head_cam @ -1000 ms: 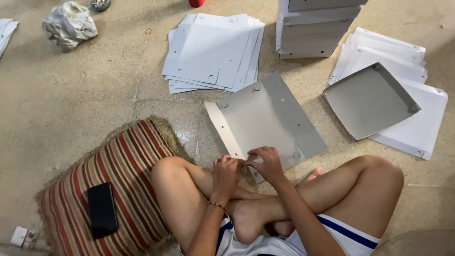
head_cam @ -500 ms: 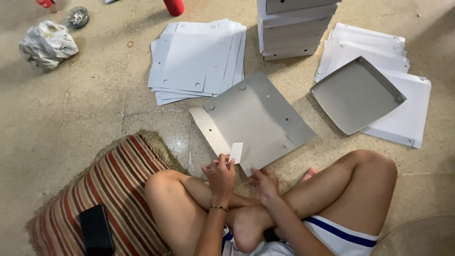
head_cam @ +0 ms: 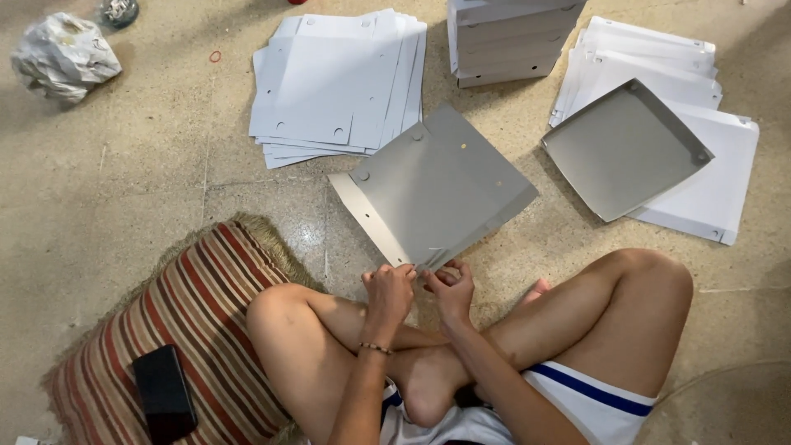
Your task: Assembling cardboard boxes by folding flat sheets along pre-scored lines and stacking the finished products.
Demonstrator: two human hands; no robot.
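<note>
Fingertips of left hand (head_cam: 389,290) and right hand (head_cam: 450,288) pinch the near corner of the grey cardboard sheet (head_cam: 437,185), which lies flat on the floor before the crossed legs. A moment earlier a white flap stood raised there; now it is tucked down. Flat blanks (head_cam: 329,82) lie beyond.

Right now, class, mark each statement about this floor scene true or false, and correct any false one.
1. Both hands, left hand and right hand, grip the near edge of the grey cardboard sheet. True.
2. A black phone lies on the striped cushion. True.
3. The crumpled paper sits on the cushion. False: it lies on the bare floor, far left.
4. The stack of white sheets rests on the person's knee. False: it lies on the floor beyond the grey sheet.
</note>
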